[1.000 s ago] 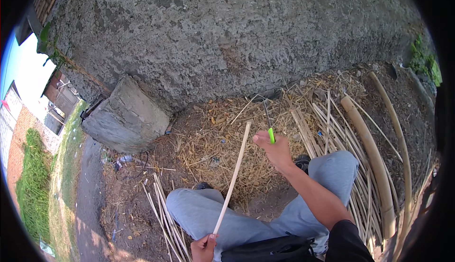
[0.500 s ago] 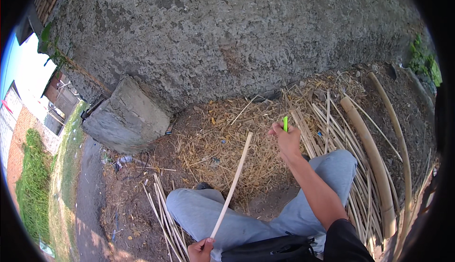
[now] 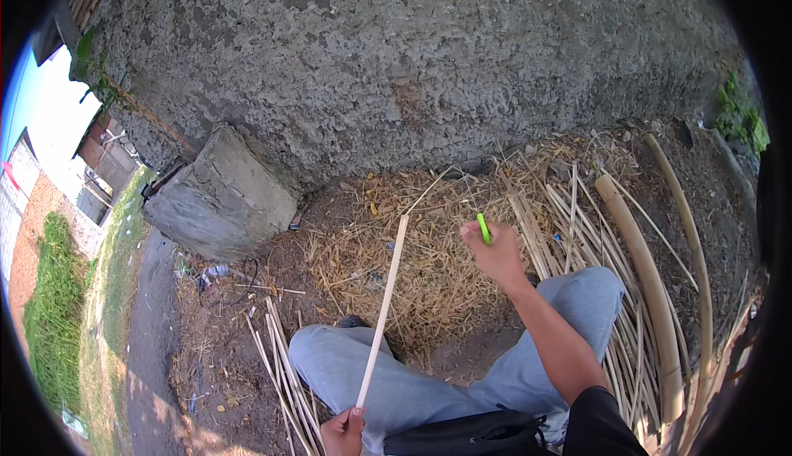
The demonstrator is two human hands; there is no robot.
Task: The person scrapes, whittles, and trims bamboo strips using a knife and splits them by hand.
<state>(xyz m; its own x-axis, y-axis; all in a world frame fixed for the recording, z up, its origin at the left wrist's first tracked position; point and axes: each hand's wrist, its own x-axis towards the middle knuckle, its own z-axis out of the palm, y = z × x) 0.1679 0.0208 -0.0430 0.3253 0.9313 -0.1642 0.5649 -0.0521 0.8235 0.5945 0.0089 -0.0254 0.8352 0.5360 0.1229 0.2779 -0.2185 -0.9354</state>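
Head view: straw-strewn dirt ground (image 3: 429,266) below a rough concrete wall (image 3: 396,60).

We see bare brown dirt ground (image 3: 247,307) at the foot of a rough grey wall. A heap of dry yellow straw (image 3: 429,242) lies just left of our right hand (image 3: 495,254). Pale split bamboo strips (image 3: 577,225) lie to its right, with 1 thick round bamboo pole (image 3: 639,266) beyond. A grey concrete block (image 3: 219,196) sits well left.
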